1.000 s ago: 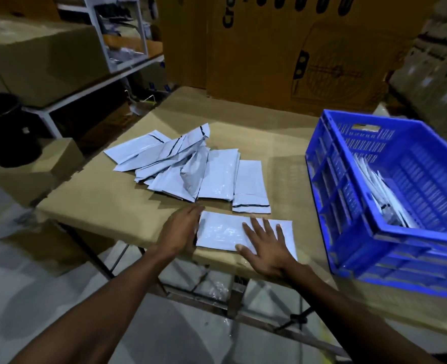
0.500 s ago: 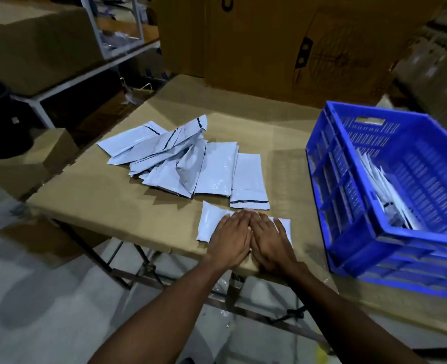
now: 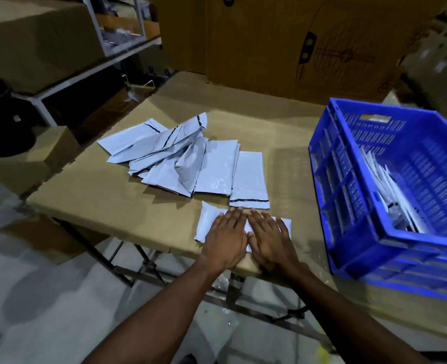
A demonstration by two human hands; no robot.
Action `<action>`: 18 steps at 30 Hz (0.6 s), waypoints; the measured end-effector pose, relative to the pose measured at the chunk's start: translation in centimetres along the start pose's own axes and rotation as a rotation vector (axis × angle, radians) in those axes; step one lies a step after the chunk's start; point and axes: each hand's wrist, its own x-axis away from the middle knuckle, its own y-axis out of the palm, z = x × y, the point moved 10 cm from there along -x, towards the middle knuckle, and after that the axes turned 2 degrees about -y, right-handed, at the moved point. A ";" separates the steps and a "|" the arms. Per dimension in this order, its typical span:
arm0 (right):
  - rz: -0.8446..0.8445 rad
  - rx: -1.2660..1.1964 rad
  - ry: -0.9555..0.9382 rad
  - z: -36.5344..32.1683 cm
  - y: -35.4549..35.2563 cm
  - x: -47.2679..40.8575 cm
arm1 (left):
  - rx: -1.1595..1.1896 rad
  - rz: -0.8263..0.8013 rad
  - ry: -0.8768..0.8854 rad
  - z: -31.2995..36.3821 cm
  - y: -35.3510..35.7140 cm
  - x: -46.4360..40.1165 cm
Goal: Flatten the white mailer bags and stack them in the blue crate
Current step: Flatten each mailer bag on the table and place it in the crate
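Both hands, left hand (image 3: 226, 236) and right hand (image 3: 269, 239), press flat with straight fingers side by side on a white mailer bag (image 3: 209, 222) at the near table (image 3: 98, 195) edge, the loose pile (image 3: 180, 158) just beyond, the blue crate (image 3: 348, 195) right

I count one blue crate (image 3: 348, 206), standing on one cardboard-covered table (image 3: 98, 200). Two hands are in view, the left hand (image 3: 226, 239) and the right hand (image 3: 271, 241), both laid flat on one white mailer bag (image 3: 208, 222). Beyond it I log one loose pile of mailer bags (image 3: 190, 161); roughly eight to ten can be made out, but the overlap prevents an exact figure. One further bundle of bags (image 3: 390, 195) leans inside the crate; its number cannot be determined. Large cardboard boxes (image 3: 296, 43) in the background: at least three. Small box (image 3: 33, 164) to the left: one.
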 end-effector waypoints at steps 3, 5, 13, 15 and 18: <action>-0.010 0.016 0.010 0.2 0.1 0.1 | -0.033 -0.020 -0.054 -1.1 -0.2 0.6; -0.004 0.010 0.009 0.1 -0.1 0.1 | -0.034 -0.064 -0.100 -2.1 -0.4 0.9; -0.043 0.038 0.006 0.2 -0.1 0.5 | -0.084 -0.132 -0.159 -6.9 -1.3 2.7; -0.107 0.086 0.043 0.2 0.3 0.4 | -0.102 -0.131 -0.163 -7.1 -1.4 2.9; -0.148 0.165 0.126 -1.3 0.3 -0.7 | -0.135 -0.145 -0.168 -7.1 -1.1 2.7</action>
